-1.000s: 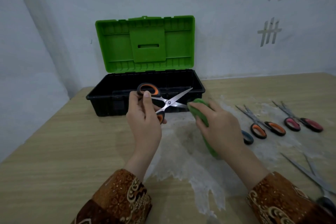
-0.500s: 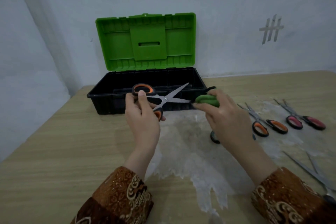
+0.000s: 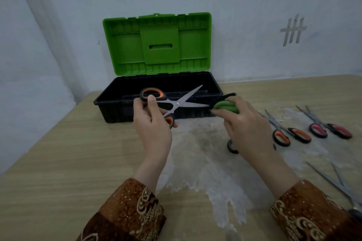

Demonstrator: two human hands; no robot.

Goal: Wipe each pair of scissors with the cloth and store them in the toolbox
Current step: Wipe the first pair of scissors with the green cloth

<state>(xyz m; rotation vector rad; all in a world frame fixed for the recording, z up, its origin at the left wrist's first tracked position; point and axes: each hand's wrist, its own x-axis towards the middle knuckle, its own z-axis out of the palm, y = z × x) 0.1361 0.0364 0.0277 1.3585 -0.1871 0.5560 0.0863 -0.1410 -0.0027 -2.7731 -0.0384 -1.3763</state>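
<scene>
Pale wood-grain laminate is covering the desk (image 3: pixel 58 162), with a whitish, patchy film (image 3: pixel 205 162) lying across its middle and spreading right. The desk is sitting in a corner of two plain grey-white walls; tally-like marks (image 3: pixel 292 31) are showing on the right part of the back wall.

The toolbox (image 3: pixel 121 107), black tub with green lid standing open against the wall, is resting at the far edge of the desk. The left hand (image 3: pixel 152 123) is gripping the orange-and-black handles of the held scissors (image 3: pixel 176 103), blades spread, just in front of the tub's near rim. The right hand (image 3: pixel 246 125) is clenching the green cloth (image 3: pixel 226 106) around the tip of the lower blade.

Three more pairs are lying on the film to the right: orange-handled scissors (image 3: pixel 290 135), pink-handled scissors (image 3: pixel 331 129), and long scissors (image 3: pixel 337 184) at the frame edge. A dark ring (image 3: pixel 231 146) is peeking out just under the right hand; what it belongs to cannot be told
</scene>
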